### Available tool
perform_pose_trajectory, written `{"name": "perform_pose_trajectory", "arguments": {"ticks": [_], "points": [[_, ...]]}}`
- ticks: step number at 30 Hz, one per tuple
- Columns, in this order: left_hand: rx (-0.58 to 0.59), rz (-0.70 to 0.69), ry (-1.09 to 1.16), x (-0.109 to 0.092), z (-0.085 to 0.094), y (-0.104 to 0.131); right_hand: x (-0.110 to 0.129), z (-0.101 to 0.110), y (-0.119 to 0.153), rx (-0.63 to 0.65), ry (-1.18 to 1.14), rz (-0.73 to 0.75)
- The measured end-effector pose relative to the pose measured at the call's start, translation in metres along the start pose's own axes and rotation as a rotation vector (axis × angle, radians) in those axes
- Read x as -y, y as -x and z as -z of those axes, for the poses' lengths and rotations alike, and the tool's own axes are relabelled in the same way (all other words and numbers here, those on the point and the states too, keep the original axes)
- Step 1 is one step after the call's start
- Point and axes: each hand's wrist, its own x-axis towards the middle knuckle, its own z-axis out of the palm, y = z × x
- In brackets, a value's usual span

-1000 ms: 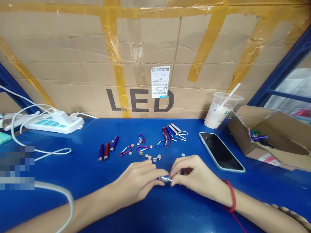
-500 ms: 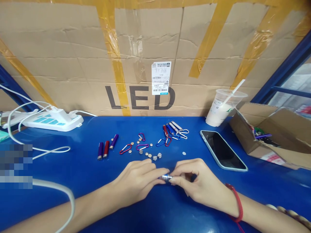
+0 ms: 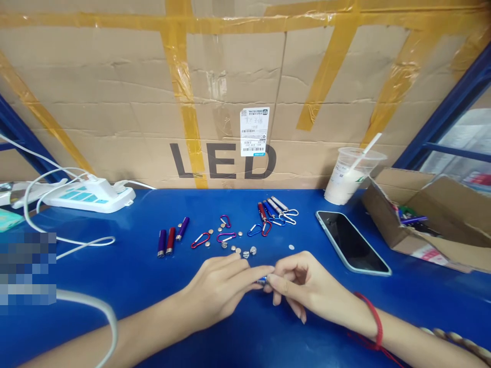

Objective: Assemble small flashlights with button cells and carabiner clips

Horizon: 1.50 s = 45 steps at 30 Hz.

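Between my two hands is a small blue and silver cylinder (image 3: 262,280), mostly covered by fingers. My left hand (image 3: 226,283) pinches its left part, and the thumb and index finger of my right hand (image 3: 303,286) close on its right end. Just beyond lie several button cells (image 3: 238,251) and small clear-and-silver pieces (image 3: 253,250). Red (image 3: 200,240) and purple (image 3: 226,237) carabiners lie among them. Purple (image 3: 161,243) and red (image 3: 170,241) tubes rest to the left. Farther back sit several pen-like lights (image 3: 270,208) with carabiners attached.
A phone (image 3: 353,243) lies at the right, near a cup with a straw (image 3: 347,176) and an open cardboard box (image 3: 418,225). At the left are a power strip (image 3: 88,197) and white cables (image 3: 86,241). A big carton (image 3: 126,112) stands behind.
My right fingers have shifted over the cylinder's end and cover more of it, with the lower fingers now more extended. The camera view has tilted slightly upward.
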Motion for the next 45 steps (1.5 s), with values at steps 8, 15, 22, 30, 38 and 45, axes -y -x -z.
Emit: {"name": "perform_pose_trajectory", "arguments": {"ticks": [8,15,22,30,38,45], "points": [[0.032,0.194,0.121,0.000,-0.002,0.000,-0.005,0.009,-0.004,-0.310,0.387,0.410],[0.021,0.198,0.131,0.000,0.000,0.000,-0.005,0.014,-0.002,-0.318,0.572,0.859],[0.111,0.222,0.229,0.001,0.000,-0.001,-0.008,0.014,-0.002,-0.291,0.613,0.891],[0.136,0.207,0.208,0.003,-0.001,0.001,-0.010,0.007,-0.002,-0.327,0.555,0.854],[0.148,0.252,0.218,0.003,-0.003,0.001,-0.012,0.007,-0.002,-0.364,0.564,0.821],[0.147,0.255,0.221,0.003,-0.004,0.002,-0.013,0.006,-0.002,-0.351,0.566,0.786]]}}
